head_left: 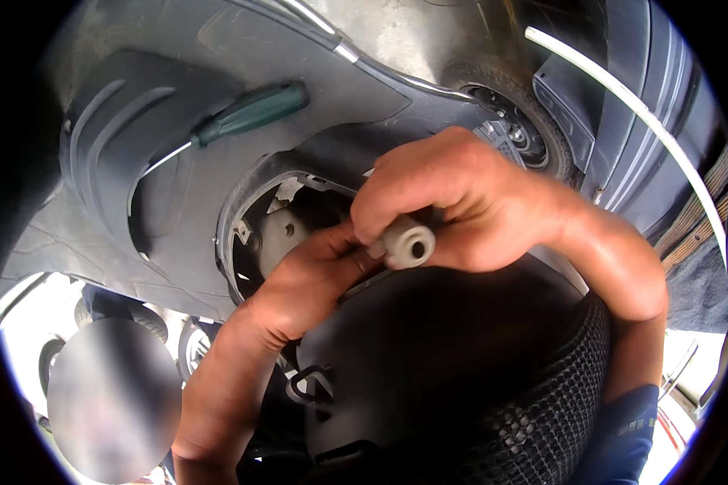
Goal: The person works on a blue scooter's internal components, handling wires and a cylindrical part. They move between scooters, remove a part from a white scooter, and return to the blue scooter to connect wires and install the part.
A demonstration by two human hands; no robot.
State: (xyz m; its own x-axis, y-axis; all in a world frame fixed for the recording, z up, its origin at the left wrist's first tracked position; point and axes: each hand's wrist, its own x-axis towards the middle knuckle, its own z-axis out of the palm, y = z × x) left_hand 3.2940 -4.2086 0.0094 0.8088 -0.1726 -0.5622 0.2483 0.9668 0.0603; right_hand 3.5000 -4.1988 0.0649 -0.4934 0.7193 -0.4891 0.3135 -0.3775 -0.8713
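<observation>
My right hand [461, 194] is curled round a pale cylindrical part [409, 243] with a round hole in its end, held over an opening in grey plastic bodywork [178, 202]. My left hand [299, 287] reaches up beside it, fingers closed against the part or just under it; its fingertips are partly hidden. Inside the opening is pale metal with a hole [279, 234]. Below my hands lies a dark seat or cover [429, 347] with a mesh edge [542, 388].
A green-handled screwdriver [251, 109] lies on the upper-left bodywork. A wheel [526, 137] shows behind, and a long white tube [639, 109] arcs down the right. At lower left are further wheels and a person [113, 307], largely blurred out.
</observation>
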